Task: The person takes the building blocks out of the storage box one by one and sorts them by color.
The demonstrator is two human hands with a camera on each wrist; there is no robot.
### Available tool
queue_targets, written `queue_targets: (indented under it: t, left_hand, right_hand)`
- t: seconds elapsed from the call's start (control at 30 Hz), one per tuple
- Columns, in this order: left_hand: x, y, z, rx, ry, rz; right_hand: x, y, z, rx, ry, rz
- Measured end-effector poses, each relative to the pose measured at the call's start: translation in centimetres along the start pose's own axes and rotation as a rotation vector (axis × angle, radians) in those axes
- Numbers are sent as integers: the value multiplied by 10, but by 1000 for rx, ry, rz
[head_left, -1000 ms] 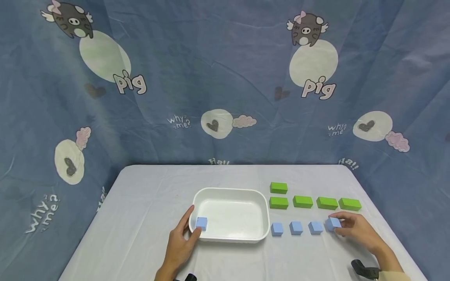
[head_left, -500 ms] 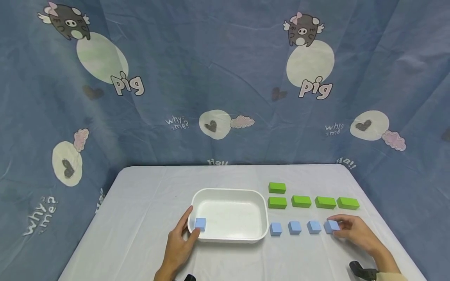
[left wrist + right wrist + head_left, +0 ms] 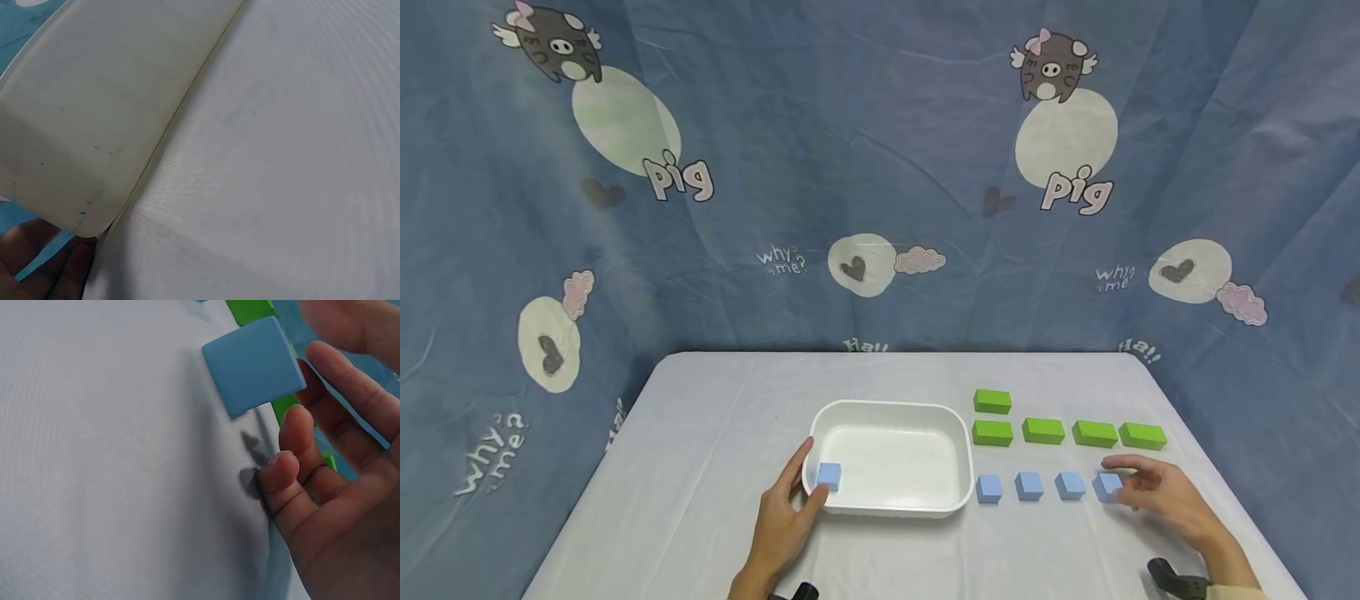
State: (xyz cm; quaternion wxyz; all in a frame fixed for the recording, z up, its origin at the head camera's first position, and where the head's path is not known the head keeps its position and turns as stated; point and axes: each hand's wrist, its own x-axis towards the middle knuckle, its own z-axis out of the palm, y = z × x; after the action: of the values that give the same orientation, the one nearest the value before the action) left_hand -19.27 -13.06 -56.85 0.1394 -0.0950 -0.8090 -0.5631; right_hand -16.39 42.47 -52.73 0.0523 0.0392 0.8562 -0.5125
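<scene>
My left hand (image 3: 784, 523) holds the left end of a white plastic tray (image 3: 891, 512), thumb at its near rim and index finger along its left side. In the left wrist view, curled fingers (image 3: 59, 265) lie against the outer wall of the tray (image 3: 94, 125). One blue cube (image 3: 829, 476) sits inside, by the thumb. My right hand (image 3: 1165, 497) is spread around the rightmost blue cube (image 3: 1107, 487) of a row on the table. In the right wrist view, the fingertips (image 3: 294, 422) stand apart from that cube (image 3: 253, 365).
More blue cubes stand in line right of the tray, such as the nearest one (image 3: 988, 489). Behind them runs a row of green blocks (image 3: 1043, 431), with a single green block (image 3: 992, 402) farther back. A patterned blue curtain (image 3: 880, 167) hangs beyond the white table (image 3: 737, 400).
My right hand held the rightmost blue cube between thumb and fingers; now its fingers have parted and let go, leaving the cube at the row's end. My left hand stays on the tray.
</scene>
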Motion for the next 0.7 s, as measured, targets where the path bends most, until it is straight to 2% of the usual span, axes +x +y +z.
queue_targets:
  t: [0.1, 0.33, 0.4, 0.53, 0.6, 0.7]
  left_hand:
    - [0, 0, 0, -1, -3, 1]
    - [0, 3, 0, -4, -5, 0]
    - [0, 15, -2, -1, 2, 7]
    - [-1, 18, -2, 15, 12, 9]
    - [0, 11, -1, 16, 12, 15]
    - [1, 2, 0, 4, 7, 29]
  right_hand:
    - [-1, -1, -1, 13, 14, -18]
    - [1, -13, -4, -1, 91, -121]
    - [2, -17, -2, 66, 99, -173]
    - [7, -24, 6, 251, 71, -278]
    - [10, -29, 10, 309, 51, -313]
    - [16, -38, 17, 307, 44, -332]
